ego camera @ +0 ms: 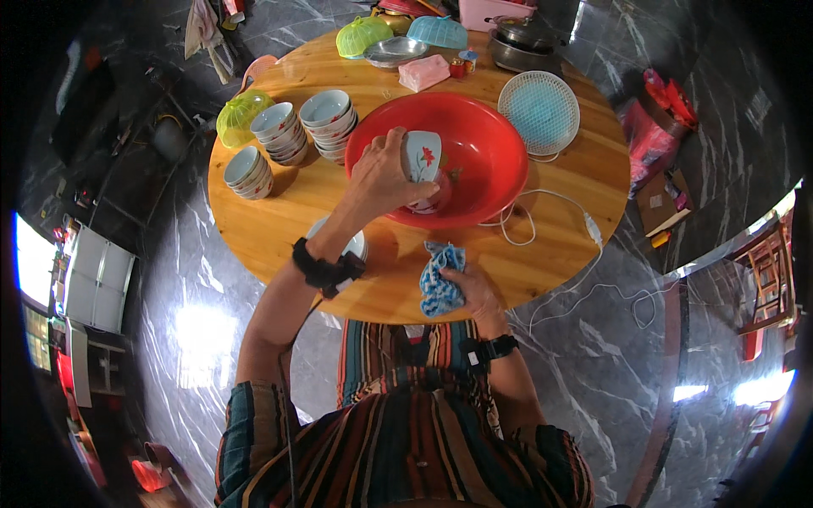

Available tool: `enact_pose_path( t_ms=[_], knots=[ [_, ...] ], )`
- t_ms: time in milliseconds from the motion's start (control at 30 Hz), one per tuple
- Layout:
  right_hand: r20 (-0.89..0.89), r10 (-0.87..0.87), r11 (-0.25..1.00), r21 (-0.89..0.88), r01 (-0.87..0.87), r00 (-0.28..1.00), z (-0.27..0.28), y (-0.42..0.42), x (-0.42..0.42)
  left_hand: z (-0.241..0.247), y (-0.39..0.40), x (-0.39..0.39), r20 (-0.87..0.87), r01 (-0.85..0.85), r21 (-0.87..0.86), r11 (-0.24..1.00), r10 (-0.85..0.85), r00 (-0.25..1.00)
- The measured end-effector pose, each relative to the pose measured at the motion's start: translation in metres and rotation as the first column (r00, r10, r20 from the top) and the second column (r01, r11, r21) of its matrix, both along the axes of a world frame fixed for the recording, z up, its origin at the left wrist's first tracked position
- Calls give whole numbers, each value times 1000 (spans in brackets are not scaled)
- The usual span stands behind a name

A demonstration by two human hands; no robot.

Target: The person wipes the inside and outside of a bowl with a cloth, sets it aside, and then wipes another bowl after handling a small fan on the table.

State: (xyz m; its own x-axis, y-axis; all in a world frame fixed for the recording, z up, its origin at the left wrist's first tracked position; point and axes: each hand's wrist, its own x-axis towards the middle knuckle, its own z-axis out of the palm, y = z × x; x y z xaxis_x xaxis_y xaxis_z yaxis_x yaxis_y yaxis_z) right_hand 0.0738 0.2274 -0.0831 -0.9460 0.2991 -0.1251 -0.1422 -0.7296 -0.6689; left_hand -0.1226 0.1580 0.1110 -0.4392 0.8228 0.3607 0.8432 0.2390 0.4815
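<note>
My left hand [380,173] grips a white bowl with a red flower [422,155], tipped on its side over the large red plastic basin [489,190]. Below it, another flowered bowl [429,202] shows partly in the basin, the rest hidden by my hand. A crumpled blue-and-white patterned cloth [441,282] is held in my right hand [475,291] at the table's near edge. Under my left forearm stand white bowls [357,244], partly covered by the arm. Left of the basin are three stacks of flowered bowls: a near one [248,173], a middle one [279,134] and a far one [329,127].
A round wooden table [559,244] carries everything. A round white fan-like grille [538,114] with a white cable [575,202] stands right of the basin. Farther back are a pink tissue pack [424,73], a metal tray [395,51], mesh food covers [363,37] and a lidded pot [524,47].
</note>
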Motion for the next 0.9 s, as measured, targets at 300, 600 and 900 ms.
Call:
enact_pose_path(
  t_ms=[300,600,900],
  knots=[
    [58,-36,999,22,34,998,-14,1,0,-44,84,-54,-51,-134,-514,847,126,991],
    [80,-31,999,-16,32,996,-10,1,-1,-61,101,-54,-132,-86,-644,760,0,991],
    [81,-26,999,-42,29,996,-11,0,-5,-93,99,-63,-224,-61,-575,816,-86,971]
  ],
)
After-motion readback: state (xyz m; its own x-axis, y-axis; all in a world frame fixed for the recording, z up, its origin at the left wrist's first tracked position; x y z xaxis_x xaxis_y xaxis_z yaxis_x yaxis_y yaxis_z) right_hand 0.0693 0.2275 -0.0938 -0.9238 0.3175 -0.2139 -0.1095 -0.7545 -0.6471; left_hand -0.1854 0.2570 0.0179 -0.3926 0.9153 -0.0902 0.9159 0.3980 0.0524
